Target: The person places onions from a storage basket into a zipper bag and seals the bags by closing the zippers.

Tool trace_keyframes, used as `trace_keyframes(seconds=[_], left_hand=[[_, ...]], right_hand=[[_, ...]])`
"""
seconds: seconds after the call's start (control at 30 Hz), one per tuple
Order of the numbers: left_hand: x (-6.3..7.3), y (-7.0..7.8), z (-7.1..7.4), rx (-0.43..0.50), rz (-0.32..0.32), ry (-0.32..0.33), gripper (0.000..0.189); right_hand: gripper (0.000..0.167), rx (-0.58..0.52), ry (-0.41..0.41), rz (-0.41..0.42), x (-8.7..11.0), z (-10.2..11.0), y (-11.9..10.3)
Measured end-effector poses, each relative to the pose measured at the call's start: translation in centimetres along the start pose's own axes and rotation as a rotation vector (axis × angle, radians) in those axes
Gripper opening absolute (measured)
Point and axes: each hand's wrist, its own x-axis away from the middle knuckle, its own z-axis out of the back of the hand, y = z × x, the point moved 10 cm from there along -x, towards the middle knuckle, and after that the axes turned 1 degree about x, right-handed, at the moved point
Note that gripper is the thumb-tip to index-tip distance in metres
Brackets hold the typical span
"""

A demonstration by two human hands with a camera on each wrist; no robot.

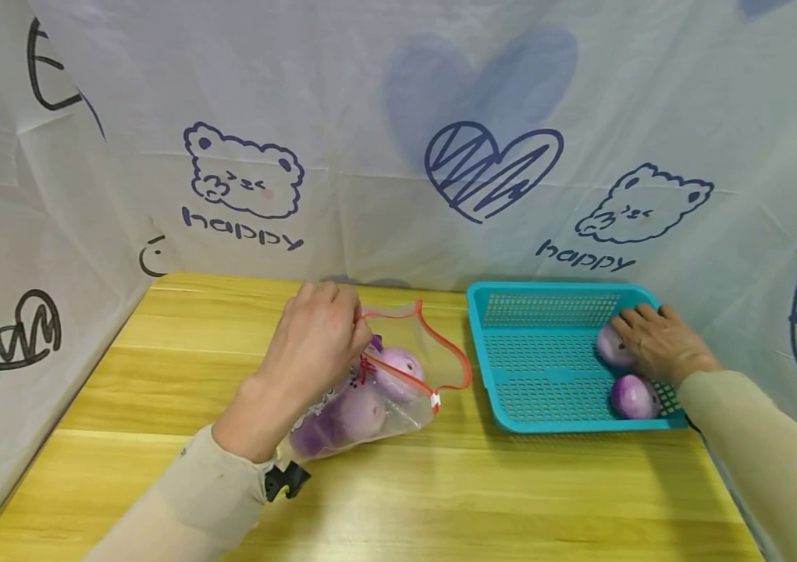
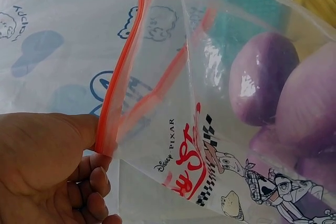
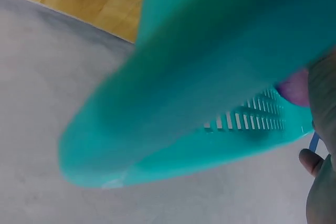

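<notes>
My left hand [image 1: 321,332] pinches the red zip edge of a clear zip bag [image 2: 157,145], thumb against curled fingers. The bag's mouth gapes to the right, with a white slider [image 1: 435,400] at one corner. Inside lie several purple onions [image 2: 265,77], pale on one side; red lettering and cartoon figures are printed on the plastic. My right hand [image 1: 668,339] reaches into a turquoise basket [image 1: 546,428], its fingers curled over a purple onion [image 1: 612,347]. Just in front of it lies another onion [image 1: 634,397]. The right wrist view is mostly blocked by the basket's rim.
Both bag and basket are on a yellow wood-grain table [image 1: 398,499], the basket near its right edge. A white cloth [image 1: 370,156] with bears and hearts hangs along the back and sides. A dark strap [image 1: 286,480] is on my left wrist.
</notes>
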Motion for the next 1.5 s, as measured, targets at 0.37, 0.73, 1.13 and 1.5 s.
trace_keyframes(seconds=[0.37,0.73,1.13,1.5], left_hand=[[0.0,-0.1,0.1,0.006,0.014,-0.013,0.010],[0.1,-0.3,0.2,0.001,0.019,0.000,0.009],[-0.2,-0.5,0.1,-0.002,0.031,-0.019,0.010],[-0.5,-0.6,-0.1,-0.001,0.050,-0.047,0.010]], right_hand=[[0.060,0.021,0.160,-0.049,-0.5,2.9,0.6],[0.064,0.000,0.259,-0.078,-1.4,5.5,0.6],[0.081,-0.022,0.284,-0.080,-3.4,9.4,-1.0],[0.080,-0.046,0.432,-0.046,-4.3,13.3,-2.6]])
